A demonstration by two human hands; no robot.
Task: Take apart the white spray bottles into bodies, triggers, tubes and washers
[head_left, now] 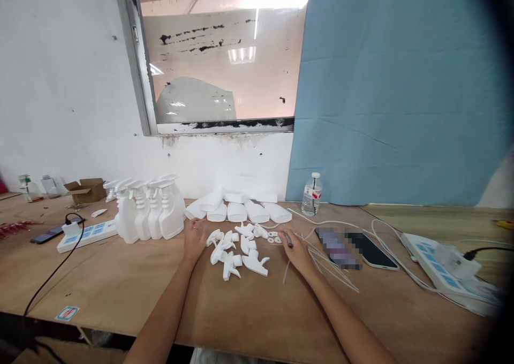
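My left hand (195, 239) lies flat on the wooden table (120, 283), fingers stretched out, just left of a pile of loose white spray trigger heads (236, 251). My right hand (295, 249) rests to the right of the pile with its fingers curled, a small dark item at the fingertips. Thin white dip tubes (321, 262) lie beside and under it. A few small white rings (274, 238) sit between the pile and that hand. Assembled white spray bottles (148, 209) stand at the left. Empty white bottles (241, 209) lie along the wall.
A clear water bottle (312, 194) stands by the blue sheet. Two phones (357, 249) lie right of my right hand. Power strips sit at the left (86, 234) and right (437, 267) with cables. A small cardboard box (85, 190) is at the far left.
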